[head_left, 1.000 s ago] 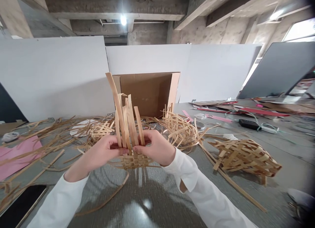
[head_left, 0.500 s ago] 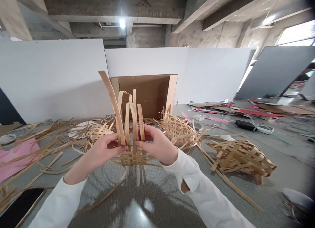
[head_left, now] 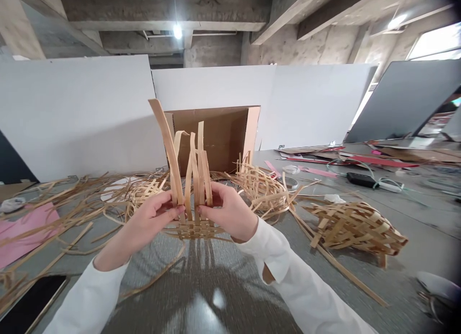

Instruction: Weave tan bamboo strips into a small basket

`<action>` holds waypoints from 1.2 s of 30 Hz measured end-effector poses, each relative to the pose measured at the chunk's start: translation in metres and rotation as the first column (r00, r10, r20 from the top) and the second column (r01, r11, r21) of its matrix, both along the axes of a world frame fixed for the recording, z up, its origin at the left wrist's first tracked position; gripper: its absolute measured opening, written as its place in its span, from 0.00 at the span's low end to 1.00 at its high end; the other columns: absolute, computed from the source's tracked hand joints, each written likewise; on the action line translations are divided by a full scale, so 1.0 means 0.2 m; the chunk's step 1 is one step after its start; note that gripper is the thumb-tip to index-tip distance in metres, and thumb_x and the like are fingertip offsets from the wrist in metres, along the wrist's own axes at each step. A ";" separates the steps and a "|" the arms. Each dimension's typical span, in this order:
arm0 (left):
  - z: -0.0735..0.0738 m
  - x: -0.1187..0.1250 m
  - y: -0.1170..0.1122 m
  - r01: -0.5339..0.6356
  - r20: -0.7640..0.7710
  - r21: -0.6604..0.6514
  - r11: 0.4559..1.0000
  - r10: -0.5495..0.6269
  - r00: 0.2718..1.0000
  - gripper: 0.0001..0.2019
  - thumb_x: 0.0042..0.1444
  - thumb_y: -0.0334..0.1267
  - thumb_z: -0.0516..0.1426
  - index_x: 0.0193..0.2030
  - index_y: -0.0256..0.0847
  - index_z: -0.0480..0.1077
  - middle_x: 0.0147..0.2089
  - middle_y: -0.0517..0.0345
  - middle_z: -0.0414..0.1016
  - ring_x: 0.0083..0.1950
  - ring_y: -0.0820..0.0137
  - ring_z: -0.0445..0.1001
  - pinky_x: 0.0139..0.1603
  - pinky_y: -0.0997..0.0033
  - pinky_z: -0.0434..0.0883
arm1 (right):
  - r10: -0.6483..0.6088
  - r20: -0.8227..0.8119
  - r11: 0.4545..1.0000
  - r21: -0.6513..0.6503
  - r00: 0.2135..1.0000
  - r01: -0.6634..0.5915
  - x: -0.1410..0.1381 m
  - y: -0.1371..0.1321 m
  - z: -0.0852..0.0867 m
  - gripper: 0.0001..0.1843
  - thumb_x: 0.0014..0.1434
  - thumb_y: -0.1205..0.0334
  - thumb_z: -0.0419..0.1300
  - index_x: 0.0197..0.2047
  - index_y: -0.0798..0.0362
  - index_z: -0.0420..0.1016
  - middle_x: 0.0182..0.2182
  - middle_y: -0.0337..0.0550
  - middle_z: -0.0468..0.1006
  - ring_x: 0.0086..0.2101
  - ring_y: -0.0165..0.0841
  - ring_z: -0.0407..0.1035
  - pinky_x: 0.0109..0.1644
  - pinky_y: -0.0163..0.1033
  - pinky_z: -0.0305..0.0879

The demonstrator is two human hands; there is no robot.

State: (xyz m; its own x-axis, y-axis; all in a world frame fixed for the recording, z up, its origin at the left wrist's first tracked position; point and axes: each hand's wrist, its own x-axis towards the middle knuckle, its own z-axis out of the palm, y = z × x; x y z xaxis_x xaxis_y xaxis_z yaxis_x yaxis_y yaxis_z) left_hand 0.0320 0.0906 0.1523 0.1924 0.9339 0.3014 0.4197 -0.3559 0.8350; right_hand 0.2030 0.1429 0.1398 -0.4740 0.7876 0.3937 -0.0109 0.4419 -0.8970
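Note:
Between my hands stands a small piece of weaving [head_left: 196, 230] made of flat, pale bamboo-like strips, with several loose ends rising from its woven lower band. My left hand [head_left: 153, 221] pinches the tall strips [head_left: 169, 156] on the left side, thumb in front and fingers behind. On the other side, my right hand [head_left: 230, 211] pinches the shorter upright strips [head_left: 203, 175], its thumb against their front and its fingers partly hidden behind. The bottom of the weaving is close to the grey tabletop; whether it touches cannot be made out.
A woven piece [head_left: 356, 228] lies at right, another [head_left: 262, 187] behind my right hand. Loose strips [head_left: 82, 199] spread across the left. A phone [head_left: 32, 303] is at front left, pink paper [head_left: 29, 230] behind it. A cardboard box [head_left: 216, 139] stands against white panels [head_left: 79, 117].
The upright strips have shifted a little: the middle ones lean differently and the tall left strip has moved slightly right. Both hands keep their pinch. The camera view has shifted slightly.

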 end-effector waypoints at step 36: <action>-0.02 -0.01 0.02 0.021 -0.086 -0.017 1.000 -0.022 0.996 0.14 0.54 0.42 0.55 0.44 0.41 0.71 0.43 0.55 0.75 0.44 0.65 0.72 0.43 0.67 0.69 | -0.077 -0.157 0.995 -0.068 0.985 0.067 -0.03 0.00 -0.02 0.08 0.40 0.71 0.60 0.25 0.53 0.65 0.23 0.33 0.69 0.25 0.28 0.66 0.32 0.35 0.67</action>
